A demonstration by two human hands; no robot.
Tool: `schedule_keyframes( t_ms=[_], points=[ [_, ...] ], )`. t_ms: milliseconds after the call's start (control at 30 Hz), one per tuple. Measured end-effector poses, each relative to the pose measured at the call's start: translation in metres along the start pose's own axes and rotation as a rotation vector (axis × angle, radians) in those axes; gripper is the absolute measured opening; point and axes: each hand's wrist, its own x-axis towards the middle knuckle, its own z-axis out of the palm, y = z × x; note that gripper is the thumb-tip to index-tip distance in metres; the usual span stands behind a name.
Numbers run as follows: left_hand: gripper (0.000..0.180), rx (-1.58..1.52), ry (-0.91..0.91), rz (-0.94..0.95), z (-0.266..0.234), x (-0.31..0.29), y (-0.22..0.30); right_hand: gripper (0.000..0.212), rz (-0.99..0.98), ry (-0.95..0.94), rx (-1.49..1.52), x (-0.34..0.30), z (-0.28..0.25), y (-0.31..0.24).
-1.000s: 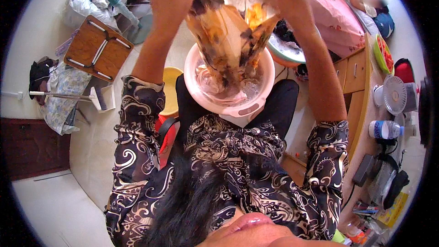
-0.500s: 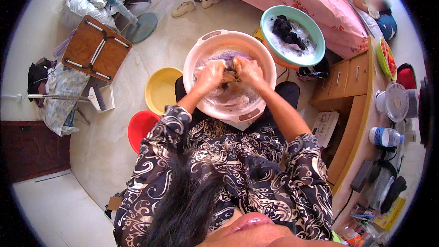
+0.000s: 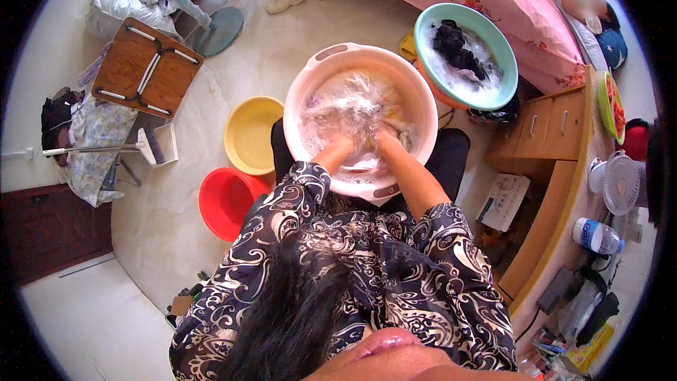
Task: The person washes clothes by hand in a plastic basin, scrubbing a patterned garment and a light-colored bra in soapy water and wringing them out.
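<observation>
Pale pink plastic rings the wash basin in front of me, and both my arms reach down into its foamy water. My left hand goes in near the basin's near wall, wrist bent and forearm bare below the patterned sleeve; my right hand sits just beside it, that forearm coming in at a slant from the right. Both hands are sunk in the suds among the wet cloth, a pale bit with an orange-yellow patch showing just past my right hand. Whether my fingers are closed on the cloth or spread loose I cannot tell, since foam and water cover them.

To the right of the basin, and further from me, stands a teal basin with dark laundry in soapy water. To the left are a yellow bowl and, nearer me, a red bucket, the two close together on the floor. By the wooden cabinet on my right a white box with dark print lies flat on the floor, and further right a clear plastic bottle with a blue label lies on its side on the desk, beside a small white fan.
</observation>
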Motion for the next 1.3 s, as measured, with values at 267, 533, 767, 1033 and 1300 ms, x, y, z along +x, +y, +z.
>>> schedule_keyframes(
  t_ms=[267,533,767,1033,1300],
  points=[
    [0.043,-0.162,-0.03,0.026,0.008,0.019,-0.016,0.047,-0.091,-0.129,-0.115,0.012,-0.022,-0.001],
    [0.032,-0.558,0.33,0.199,-0.106,0.019,-0.02,0.032,0.009,-0.12,0.203,0.015,-0.151,-0.077],
    [0.03,-0.768,0.698,0.475,-0.261,-0.035,0.066,0.038,-0.153,0.109,0.8,0.001,-0.252,-0.151],
    [0.029,-0.665,0.946,0.644,-0.351,-0.07,0.088,0.033,-0.721,0.596,0.11,-0.014,-0.355,-0.188],
    [0.026,-0.365,0.694,0.175,-0.196,-0.009,0.007,0.043,-0.09,0.147,0.468,0.009,-0.21,-0.103]
  ],
)
